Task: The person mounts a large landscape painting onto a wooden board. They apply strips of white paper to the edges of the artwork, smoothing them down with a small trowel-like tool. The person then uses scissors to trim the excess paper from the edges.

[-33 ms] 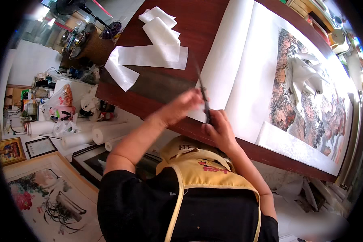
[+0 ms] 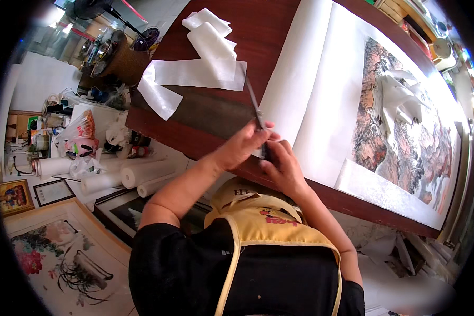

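My right hand [image 2: 281,166] is closed round the dark handle of a long narrow blade [image 2: 252,97], a knife or shears, at the table's near edge. My left hand [image 2: 250,142] grips the same tool just ahead of it, its fingertips partly hidden. The blade points away from me along the left edge of a large white paper sheet [image 2: 318,89], which bears a landscape painting [image 2: 376,116] on the right. Loose white paper strips [image 2: 189,71] lie folded on the dark red wooden table [image 2: 266,31], left of the blade.
Crumpled white paper [image 2: 400,97] rests on the painting. At the left are a black fan [image 2: 89,8], bags [image 2: 76,137], white paper rolls [image 2: 139,174] and framed paintings [image 2: 63,253] below the table's level. Shelving and goods [image 2: 442,50] line the far right.
My left hand has shifted right and closed in on the tool. The blade has tilted, its tip swinging leftward toward the paper strips.
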`<act>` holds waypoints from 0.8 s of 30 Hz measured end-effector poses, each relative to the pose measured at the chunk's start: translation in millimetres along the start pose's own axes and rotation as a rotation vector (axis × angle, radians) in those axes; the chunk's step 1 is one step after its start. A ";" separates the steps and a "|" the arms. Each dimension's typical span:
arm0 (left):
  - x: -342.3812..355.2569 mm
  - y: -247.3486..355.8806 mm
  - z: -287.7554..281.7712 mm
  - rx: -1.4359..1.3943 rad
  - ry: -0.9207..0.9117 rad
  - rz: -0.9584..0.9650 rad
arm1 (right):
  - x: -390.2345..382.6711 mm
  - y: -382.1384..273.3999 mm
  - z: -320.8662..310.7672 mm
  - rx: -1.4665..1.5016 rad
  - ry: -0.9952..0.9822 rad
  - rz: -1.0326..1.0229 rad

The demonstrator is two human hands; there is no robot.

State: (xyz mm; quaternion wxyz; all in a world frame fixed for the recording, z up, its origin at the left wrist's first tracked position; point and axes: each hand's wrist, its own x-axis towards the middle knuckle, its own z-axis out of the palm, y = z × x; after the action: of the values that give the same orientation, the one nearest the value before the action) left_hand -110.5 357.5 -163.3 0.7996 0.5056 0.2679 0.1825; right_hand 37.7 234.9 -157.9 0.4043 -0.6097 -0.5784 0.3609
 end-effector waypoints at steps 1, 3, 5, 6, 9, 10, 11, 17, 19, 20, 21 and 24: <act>-1.4 -0.7 -4.7 -0.039 0.039 0.030 | 9.5 -10.2 4.8 -0.016 -0.016 -0.041; 1.4 -1.4 -22.1 -0.121 0.108 0.087 | 17.6 -23.7 7.0 -0.099 -0.009 -0.131; 6.1 25.7 -50.7 0.127 0.336 -0.029 | 21.5 -33.9 1.5 -0.236 0.040 -0.233; 10.5 22.9 -82.3 0.101 0.394 0.049 | 17.9 -37.4 -5.5 -0.276 0.070 -0.178; 16.2 27.5 -177.4 0.371 0.665 -0.039 | -1.2 -18.7 -29.9 -0.280 0.267 -0.042; 17.3 25.6 -210.0 0.480 0.701 -0.067 | -9.1 -8.7 -37.6 -0.233 0.309 0.037; 21.2 25.0 -234.7 0.575 0.722 -0.077 | -20.0 5.5 -43.7 -0.256 0.327 0.077; 49.2 42.3 -319.2 1.074 0.643 -0.252 | -80.0 47.9 -60.9 -0.198 0.376 0.307; 55.8 45.4 -325.4 1.047 0.645 -0.268 | -89.1 48.4 -65.6 -0.187 0.390 0.372; 54.9 45.9 -327.8 1.018 0.686 -0.229 | -90.0 49.9 -67.4 -0.182 0.383 0.366; 55.1 45.4 -326.7 0.986 0.722 -0.191 | -90.7 50.6 -69.0 -0.181 0.378 0.365; 46.2 34.8 -321.2 0.996 0.925 -0.077 | -83.5 48.1 -71.2 -0.167 0.355 0.366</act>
State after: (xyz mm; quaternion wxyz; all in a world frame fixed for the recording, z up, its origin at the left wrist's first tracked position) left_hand -271.7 626.4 -254.0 0.2805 0.6734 0.6522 0.2063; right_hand 116.4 146.0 -174.7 0.3758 -0.7891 -0.4063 0.2666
